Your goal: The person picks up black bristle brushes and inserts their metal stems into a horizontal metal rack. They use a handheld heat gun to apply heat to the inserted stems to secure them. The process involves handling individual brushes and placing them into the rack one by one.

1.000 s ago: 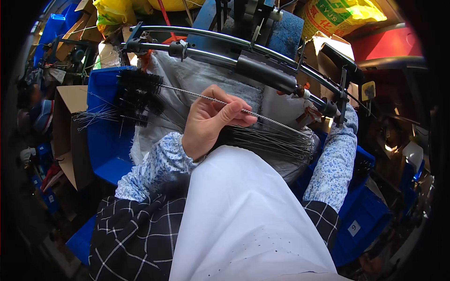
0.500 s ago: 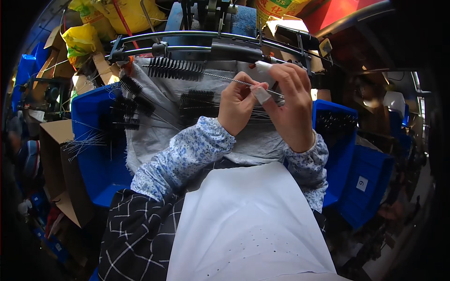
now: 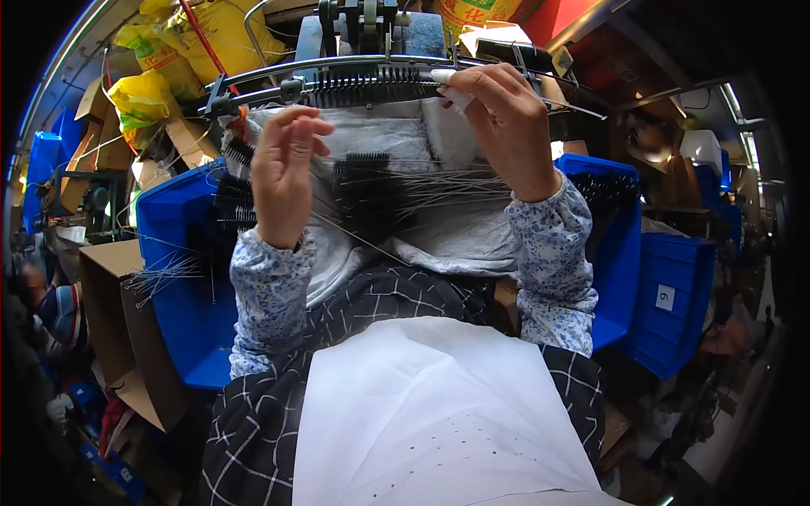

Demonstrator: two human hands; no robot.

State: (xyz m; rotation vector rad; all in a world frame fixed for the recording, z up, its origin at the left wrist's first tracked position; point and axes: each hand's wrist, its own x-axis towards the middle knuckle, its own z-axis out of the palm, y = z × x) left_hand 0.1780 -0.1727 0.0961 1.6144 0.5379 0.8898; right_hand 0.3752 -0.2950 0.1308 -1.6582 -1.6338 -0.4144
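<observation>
My right hand [image 3: 510,118], white tape on its fingertips, pinches a twisted-wire brush [image 3: 371,87] near where its bristles end. The black spiral bristles point left, along the machine's metal rods, and the bare wire stem runs out past my hand to the right. My left hand [image 3: 285,173] is raised to the left with loosely bent fingers apart, holding nothing. Between my hands, a pile of similar brushes [image 3: 371,194] lies on grey-white cloth [image 3: 460,240], wire stems mostly to the right. Whether the held brush touches the rods I cannot tell.
A blue bin [image 3: 173,278] at the left holds looped wires [image 3: 173,274], with black brushes at its edge. More brushes [image 3: 607,190] fill a blue bin [image 3: 614,295] at the right. The machine [image 3: 422,35] stands ahead; yellow sacks [image 3: 232,46] and a cardboard box [image 3: 118,320] lie leftward.
My left hand has let go of the brush's wire stem and moved left. My right hand has carried the brush away from me and rightward, and it now lies more level along the rods.
</observation>
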